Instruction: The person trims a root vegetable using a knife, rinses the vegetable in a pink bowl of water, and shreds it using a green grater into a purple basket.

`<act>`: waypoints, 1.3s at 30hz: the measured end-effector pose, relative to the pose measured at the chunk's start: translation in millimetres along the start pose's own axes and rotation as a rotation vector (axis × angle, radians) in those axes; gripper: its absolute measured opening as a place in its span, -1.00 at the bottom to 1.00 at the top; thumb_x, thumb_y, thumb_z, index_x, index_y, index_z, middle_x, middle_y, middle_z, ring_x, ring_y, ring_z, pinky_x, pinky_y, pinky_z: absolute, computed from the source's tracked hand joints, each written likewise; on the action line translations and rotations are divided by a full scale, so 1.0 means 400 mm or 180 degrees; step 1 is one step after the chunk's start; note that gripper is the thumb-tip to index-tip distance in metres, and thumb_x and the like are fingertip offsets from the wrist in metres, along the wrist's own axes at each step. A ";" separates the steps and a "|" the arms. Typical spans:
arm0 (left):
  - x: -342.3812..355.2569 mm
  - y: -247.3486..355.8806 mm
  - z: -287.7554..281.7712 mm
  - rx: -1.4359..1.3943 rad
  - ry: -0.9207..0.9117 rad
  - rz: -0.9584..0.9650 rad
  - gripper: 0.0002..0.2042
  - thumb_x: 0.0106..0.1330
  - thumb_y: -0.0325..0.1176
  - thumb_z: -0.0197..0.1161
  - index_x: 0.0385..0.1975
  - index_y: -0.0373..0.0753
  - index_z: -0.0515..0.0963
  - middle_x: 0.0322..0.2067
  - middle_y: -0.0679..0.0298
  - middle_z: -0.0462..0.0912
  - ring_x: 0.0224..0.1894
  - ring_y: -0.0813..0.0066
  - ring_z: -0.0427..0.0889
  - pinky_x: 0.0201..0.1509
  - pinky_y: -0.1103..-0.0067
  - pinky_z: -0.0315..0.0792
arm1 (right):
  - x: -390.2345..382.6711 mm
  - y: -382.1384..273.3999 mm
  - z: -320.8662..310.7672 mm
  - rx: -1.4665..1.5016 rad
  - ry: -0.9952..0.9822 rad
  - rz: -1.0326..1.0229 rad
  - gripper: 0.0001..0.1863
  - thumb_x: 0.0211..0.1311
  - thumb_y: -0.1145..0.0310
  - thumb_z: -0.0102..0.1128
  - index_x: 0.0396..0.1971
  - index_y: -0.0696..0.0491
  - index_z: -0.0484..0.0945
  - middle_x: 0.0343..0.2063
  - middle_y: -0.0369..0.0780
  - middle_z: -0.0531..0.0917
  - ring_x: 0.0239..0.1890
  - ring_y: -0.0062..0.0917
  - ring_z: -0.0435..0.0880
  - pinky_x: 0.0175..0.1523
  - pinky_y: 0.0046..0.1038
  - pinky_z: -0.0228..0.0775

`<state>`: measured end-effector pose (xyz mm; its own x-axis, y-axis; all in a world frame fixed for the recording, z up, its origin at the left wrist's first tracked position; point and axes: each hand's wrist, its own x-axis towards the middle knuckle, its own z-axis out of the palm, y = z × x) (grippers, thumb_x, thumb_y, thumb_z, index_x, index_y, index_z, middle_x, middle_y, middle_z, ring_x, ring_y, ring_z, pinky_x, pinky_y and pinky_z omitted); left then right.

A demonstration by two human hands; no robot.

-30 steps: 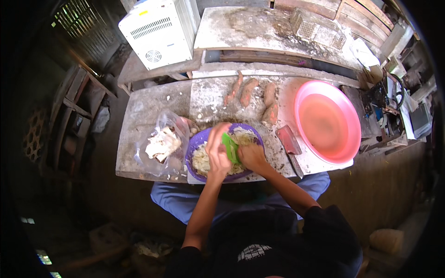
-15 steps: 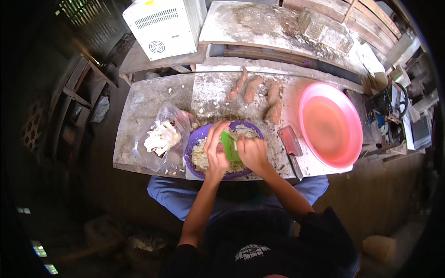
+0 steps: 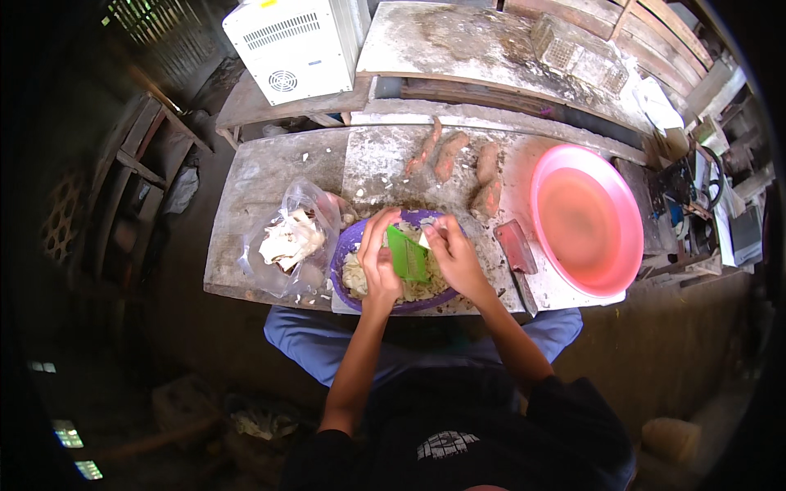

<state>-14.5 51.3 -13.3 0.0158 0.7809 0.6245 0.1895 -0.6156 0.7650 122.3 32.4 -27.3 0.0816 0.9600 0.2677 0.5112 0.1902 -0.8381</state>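
Note:
My left hand (image 3: 380, 260) grips a green hand grater (image 3: 408, 257), tilted over a purple plastic basket (image 3: 336, 277). Between the fingers of my right hand (image 3: 458, 260) is a small white piece of peeled root (image 3: 426, 237), close to the grater's upper right edge. I cannot tell whether the piece touches the grater. Pale shreds (image 3: 355, 280) fill the basket below both hands. Right of the basket lies a cleaver (image 3: 516, 247) with a reddish, stained blade, its dark handle toward me.
Several unpeeled, reddish-brown roots (image 3: 449, 155) lie behind the basket. A pink basin (image 3: 634, 237) of cloudy brownish water stands at right. At left, a clear plastic bag (image 3: 255, 260) holds pale pieces. A white vented machine (image 3: 307, 53) sits on the far bench.
My right hand has drawn back from the grater's face and turned, so the white piece and more of the green surface now show. My left hand keeps its grip.

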 end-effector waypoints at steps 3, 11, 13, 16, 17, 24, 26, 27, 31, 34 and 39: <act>-0.017 -0.004 0.007 -0.0177 0.0158 0.0070 -0.48 0.17 -0.08 -0.27 -0.18 -0.45 0.42 -0.13 -0.08 0.46 -0.05 0.06 0.45 0.05 0.38 0.28 | -0.038 0.043 0.012 0.2144 -0.0264 0.0559 -0.83 0.20 0.33 0.11 -0.35 0.04 0.32 -0.59 -0.40 0.44 -0.59 -0.84 0.28 -0.56 -0.72 0.08; 0.000 0.014 0.034 -0.0233 0.0141 0.0099 -0.49 0.18 -0.09 -0.26 -0.18 -0.45 0.42 -0.13 -0.08 0.46 -0.05 0.05 0.45 0.06 0.36 0.27 | -0.068 0.006 0.067 0.2847 0.0353 0.1293 -0.90 0.15 0.40 0.13 -0.43 0.01 0.37 -0.65 -0.45 0.39 -0.68 -0.88 0.21 -0.64 -0.75 -0.07; -0.003 0.019 0.037 -0.0219 0.0077 0.0184 -0.48 0.21 -0.08 -0.28 -0.18 -0.45 0.42 -0.13 -0.08 0.46 -0.06 0.06 0.45 0.06 0.35 0.27 | -0.063 -0.004 0.077 0.2955 0.0450 0.1436 -0.90 0.15 0.40 0.12 -0.46 -0.02 0.38 -0.68 -0.46 0.36 -0.72 -0.88 0.17 -0.68 -0.74 -0.13; -0.009 0.015 0.044 -0.0262 0.0148 0.0267 -0.48 0.22 -0.08 -0.29 -0.19 -0.45 0.43 -0.14 -0.09 0.46 -0.06 0.06 0.45 0.05 0.35 0.28 | -0.056 0.007 0.107 0.2779 0.1006 0.1118 -0.86 0.13 0.44 0.10 -0.56 0.00 0.34 -0.68 -0.46 0.34 -0.69 -0.87 0.17 -0.65 -0.72 -0.09; -0.008 0.015 0.046 -0.0270 0.0139 0.0263 -0.48 0.22 -0.08 -0.29 -0.19 -0.45 0.43 -0.14 -0.09 0.46 -0.06 0.06 0.45 0.05 0.35 0.28 | -0.054 0.025 0.123 0.2492 0.1154 0.0970 -0.82 0.12 0.47 0.09 -0.61 0.04 0.32 -0.69 -0.45 0.33 -0.65 -0.84 0.20 -0.60 -0.70 -0.02; -0.024 0.021 0.040 -0.0213 0.0271 0.0133 -0.50 0.22 -0.11 -0.30 -0.20 -0.46 0.43 -0.15 -0.09 0.46 -0.08 0.06 0.46 0.03 0.35 0.29 | -0.049 -0.025 0.116 0.2038 0.1230 0.0386 -0.74 0.07 0.58 -0.02 -0.72 0.06 0.17 -0.74 -0.44 0.21 -0.63 -0.81 0.14 -0.58 -0.66 0.00; -0.014 0.018 0.042 -0.0144 0.0431 0.0168 -0.50 0.20 -0.13 -0.31 -0.22 -0.47 0.43 -0.17 -0.09 0.47 -0.09 0.06 0.46 0.01 0.35 0.30 | -0.044 0.030 0.132 0.2020 0.1321 0.0707 -0.75 0.03 0.60 -0.04 -0.72 0.07 0.15 -0.74 -0.43 0.20 -0.62 -0.81 0.13 -0.57 -0.66 -0.01; -0.012 0.024 0.037 -0.0024 0.0339 0.0092 -0.50 0.19 -0.14 -0.32 -0.23 -0.47 0.43 -0.17 -0.09 0.47 -0.10 0.05 0.46 0.01 0.36 0.30 | -0.048 0.040 0.128 0.1380 0.1391 0.0727 -0.77 -0.02 0.61 -0.05 -0.72 0.07 0.14 -0.74 -0.41 0.19 -0.62 -0.79 0.11 -0.57 -0.65 -0.02; -0.026 0.025 0.039 -0.0084 0.0387 0.0060 -0.50 0.16 -0.12 -0.29 -0.26 -0.47 0.45 -0.19 -0.09 0.48 -0.13 0.05 0.48 0.00 0.37 0.31 | -0.058 -0.009 0.124 0.1657 0.1434 0.0339 -0.80 -0.05 0.60 -0.04 -0.73 0.11 0.18 -0.80 -0.37 0.21 -0.65 -0.74 0.15 -0.59 -0.57 0.03; -0.008 0.023 0.031 -0.0018 0.0344 0.0086 -0.49 0.15 -0.10 -0.28 -0.28 -0.47 0.45 -0.20 -0.09 0.48 -0.14 0.04 0.48 -0.01 0.36 0.32 | -0.037 0.048 0.131 0.1065 0.1442 0.0522 -0.81 -0.07 0.62 -0.05 -0.73 0.11 0.19 -0.81 -0.37 0.25 -0.67 -0.72 0.16 -0.60 -0.56 0.04; -0.016 0.030 0.027 -0.0032 0.0365 -0.0050 -0.51 0.11 -0.12 -0.27 -0.29 -0.44 0.46 -0.23 -0.08 0.49 -0.17 0.05 0.50 -0.03 0.36 0.34 | -0.062 0.024 0.142 0.1571 0.1430 0.0067 -0.79 -0.05 0.62 -0.05 -0.72 0.08 0.17 -0.78 -0.39 0.18 -0.67 -0.76 0.12 -0.62 -0.60 -0.02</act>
<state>-1.8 40.2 -9.7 -0.0997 0.7735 0.6259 0.1789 -0.6049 0.7760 76.8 22.2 -69.0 0.4903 0.8061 0.3315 0.0627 0.3467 -0.9359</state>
